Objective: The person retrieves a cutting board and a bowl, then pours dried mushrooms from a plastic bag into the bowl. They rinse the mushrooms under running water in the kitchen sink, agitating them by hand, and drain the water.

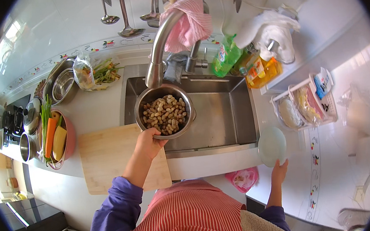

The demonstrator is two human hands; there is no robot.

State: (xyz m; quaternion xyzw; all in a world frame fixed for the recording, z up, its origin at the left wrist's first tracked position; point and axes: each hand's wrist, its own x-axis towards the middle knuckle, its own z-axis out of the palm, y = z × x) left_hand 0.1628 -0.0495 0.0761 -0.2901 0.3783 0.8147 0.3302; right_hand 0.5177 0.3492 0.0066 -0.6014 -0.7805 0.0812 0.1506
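Observation:
My left hand (150, 143) grips the near rim of a stainless steel pot (190, 115), which I hold over the left part of the sink (217, 119). Unshelled peanuts (165, 114) lie in the pot. Above its far rim hangs the spout of the faucet (154, 70). Off to the right, my right hand (279, 172) has hold of the near edge of a pale plate (272, 146), at the counter's right end. Its fingers are partly hidden by the plate.
A wooden cutting board (108, 156) lies left of the sink, reaching past the counter edge. Beyond it stands a pink basin (69, 136) with a carrot and scallions. Bottles of dish soap (226, 56) and yellow liquid (264, 73) stand behind the sink; a white rack (330, 111) is at right.

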